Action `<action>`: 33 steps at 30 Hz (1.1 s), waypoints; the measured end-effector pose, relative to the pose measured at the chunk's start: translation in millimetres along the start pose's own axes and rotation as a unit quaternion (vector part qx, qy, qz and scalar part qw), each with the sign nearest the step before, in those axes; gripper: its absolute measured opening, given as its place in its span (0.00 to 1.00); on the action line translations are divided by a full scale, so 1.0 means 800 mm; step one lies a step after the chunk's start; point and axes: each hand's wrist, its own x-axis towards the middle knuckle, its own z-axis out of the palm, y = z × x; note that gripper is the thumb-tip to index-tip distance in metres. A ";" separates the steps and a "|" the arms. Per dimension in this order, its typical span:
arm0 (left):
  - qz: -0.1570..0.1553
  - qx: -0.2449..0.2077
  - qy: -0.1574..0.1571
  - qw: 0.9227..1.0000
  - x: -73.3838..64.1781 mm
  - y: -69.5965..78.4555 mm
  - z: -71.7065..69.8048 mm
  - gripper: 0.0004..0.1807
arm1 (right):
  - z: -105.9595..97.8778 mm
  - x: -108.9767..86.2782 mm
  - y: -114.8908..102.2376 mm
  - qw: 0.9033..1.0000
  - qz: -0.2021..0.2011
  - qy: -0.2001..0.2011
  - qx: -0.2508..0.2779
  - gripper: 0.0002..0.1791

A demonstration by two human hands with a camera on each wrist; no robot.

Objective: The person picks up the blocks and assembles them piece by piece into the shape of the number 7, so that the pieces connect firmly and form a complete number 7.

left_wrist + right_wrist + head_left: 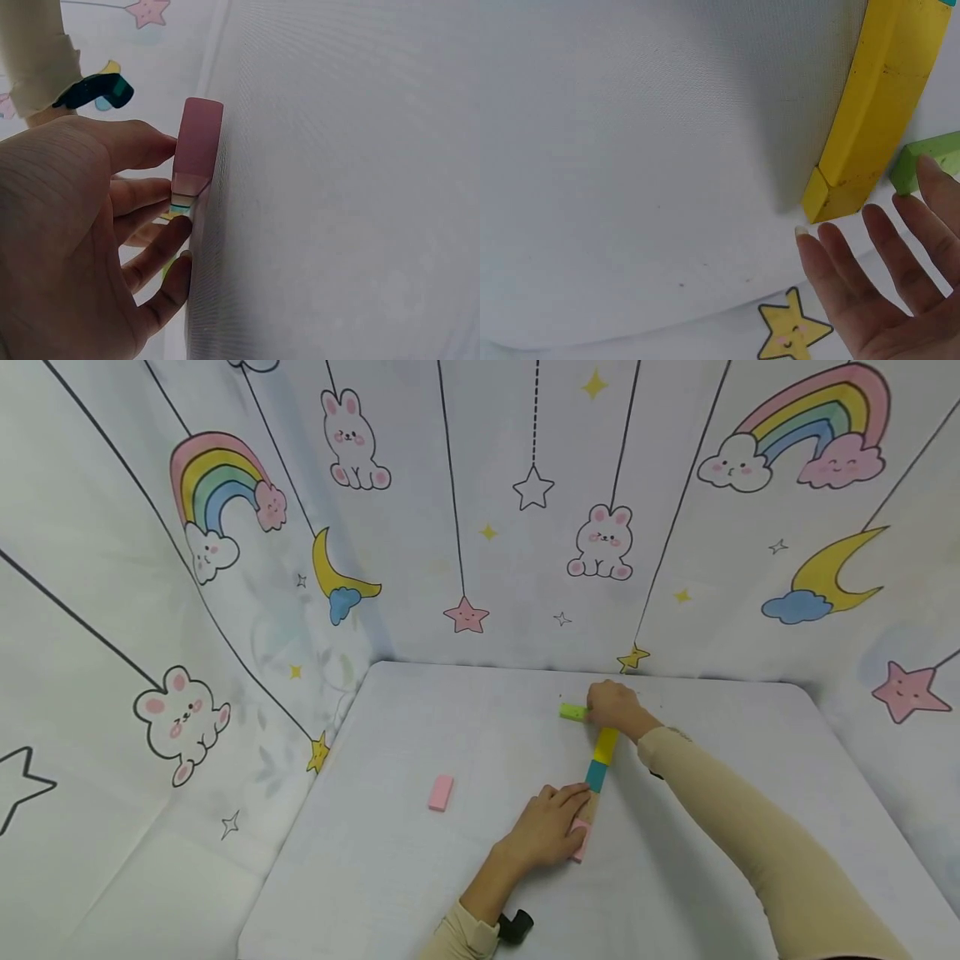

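A row of blocks runs away from me in the head view: a pink block [579,846] at the near end, a wood-coloured block [589,807], a teal block [596,776] and yellow blocks [606,746] at the far end. My left hand [546,828] rests along the row's left side; in the left wrist view its thumb touches the pink block [198,142]. Beside the row's far end is my right hand [904,289], its fingers loosely spread near the yellow end block [829,199]. Its thumb [930,171] overlaps a green block [941,156]; contact is unclear.
Another pink block [441,793] lies apart, left of the row. The white table [360,860] has rounded far corners and meets a printed curtain [420,527] at the back. A dark wrist device [516,927] sits by the left sleeve.
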 end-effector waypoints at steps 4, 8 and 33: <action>0.000 0.000 0.000 1.000 0.000 0.000 -0.001 0.30 | 0.001 -0.001 0.002 1.000 0.000 0.002 -0.004 0.19; -0.001 0.002 -0.001 1.000 -0.001 0.001 -0.003 0.30 | 0.001 -0.003 0.003 1.000 0.001 0.001 -0.003 0.20; 0.000 -0.002 -0.003 1.000 -0.001 0.003 -0.005 0.30 | -0.001 -0.011 0.008 1.000 0.004 0.008 0.007 0.19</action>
